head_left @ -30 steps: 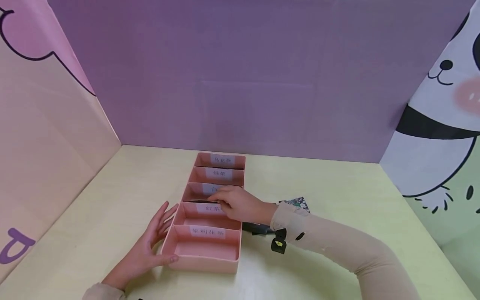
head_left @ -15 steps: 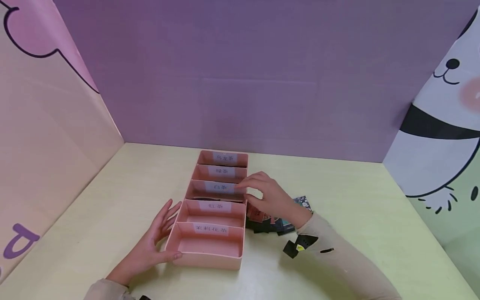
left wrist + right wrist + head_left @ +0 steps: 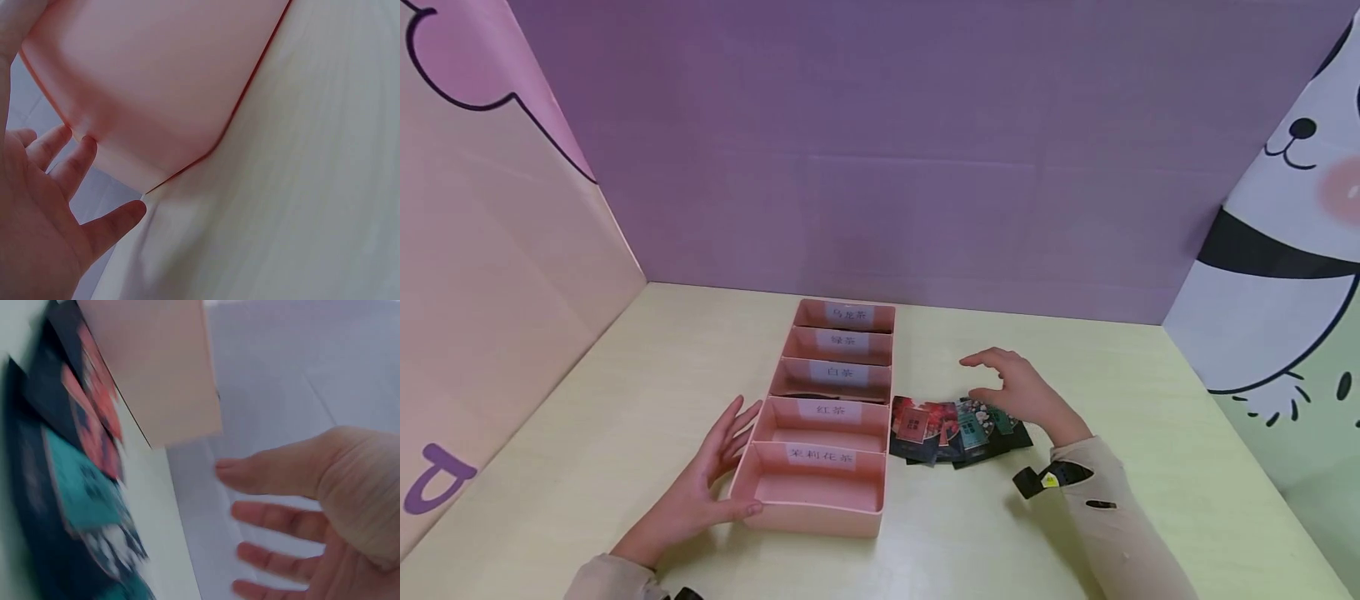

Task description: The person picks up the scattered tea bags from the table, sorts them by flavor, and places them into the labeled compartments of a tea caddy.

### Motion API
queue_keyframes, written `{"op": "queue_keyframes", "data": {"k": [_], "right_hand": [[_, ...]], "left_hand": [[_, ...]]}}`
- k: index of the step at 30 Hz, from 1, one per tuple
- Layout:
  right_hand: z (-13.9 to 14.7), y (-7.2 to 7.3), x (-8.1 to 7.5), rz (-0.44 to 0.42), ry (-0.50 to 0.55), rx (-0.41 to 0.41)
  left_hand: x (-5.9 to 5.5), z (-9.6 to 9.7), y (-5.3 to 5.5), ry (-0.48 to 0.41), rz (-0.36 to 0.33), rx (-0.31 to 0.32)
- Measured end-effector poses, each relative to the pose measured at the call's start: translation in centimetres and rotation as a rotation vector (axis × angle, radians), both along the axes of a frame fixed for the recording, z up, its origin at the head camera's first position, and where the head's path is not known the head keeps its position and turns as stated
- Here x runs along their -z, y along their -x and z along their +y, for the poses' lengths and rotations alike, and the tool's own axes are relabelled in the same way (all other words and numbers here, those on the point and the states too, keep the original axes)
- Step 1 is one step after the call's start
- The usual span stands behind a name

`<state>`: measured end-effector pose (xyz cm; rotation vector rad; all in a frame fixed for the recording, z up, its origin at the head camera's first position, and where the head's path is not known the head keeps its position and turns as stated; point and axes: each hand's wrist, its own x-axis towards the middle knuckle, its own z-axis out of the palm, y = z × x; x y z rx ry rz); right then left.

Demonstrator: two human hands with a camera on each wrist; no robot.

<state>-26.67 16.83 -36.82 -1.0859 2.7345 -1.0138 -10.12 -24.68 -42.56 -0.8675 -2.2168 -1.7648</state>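
Note:
A long pink organizer box (image 3: pixel 812 522) with several compartments, each with a Chinese tea label, lies lengthwise before me. My left hand (image 3: pixel 696 487) rests at its near left corner, thumb on the front and fingers spread along the side; fingertips touch the wall in the left wrist view. The dark edge of a packet (image 3: pixel 820 397) shows inside the middle compartment. To the right of the box lie several overlapping dark tea packets, some with red fronts (image 3: pixel 913 427) and some with teal ones (image 3: pixel 973 430). My right hand (image 3: pixel 1021 390) hovers over their far right end, fingers loosely bent, holding nothing.
The pale wooden tabletop (image 3: pixel 647 375) carries the box and packets. A purple backdrop (image 3: pixel 925 167) rises behind it, with printed panels at left and right. A small black device (image 3: pixel 1045 478) is strapped to the right wrist.
My right hand has left the middle compartment and moved right, out over the packets, which are now uncovered. The left hand has stayed on the box corner.

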Motion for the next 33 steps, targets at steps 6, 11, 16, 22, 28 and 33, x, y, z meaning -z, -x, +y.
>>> {"op": "queue_keyframes", "data": {"k": [6,11,16,22,28,33], "right_hand": [[2.2,1.1,-0.1,-0.247,-0.097,0.033],[2.9,1.5,0.5,-0.352,-0.186,0.047],[2.9,2.0,1.3,-0.330,-0.226,0.063],[3.2,2.4,1.9,-0.314,-0.240,0.082],[3.3,2.4,2.0,-0.348,-0.187,0.093],[3.4,2.2,2.1,-0.395,-0.150,0.113]], "left_hand": [[-0.1,0.0,0.0,0.014,-0.023,-0.018],[-0.2,0.1,-0.1,0.020,-0.035,-0.023],[-0.2,0.0,-0.2,0.020,-0.046,-0.027],[-0.2,0.1,-0.1,0.020,-0.034,-0.017],[-0.3,0.2,-0.1,0.022,-0.025,-0.017],[-0.3,0.1,-0.2,0.014,-0.013,-0.014]]}}
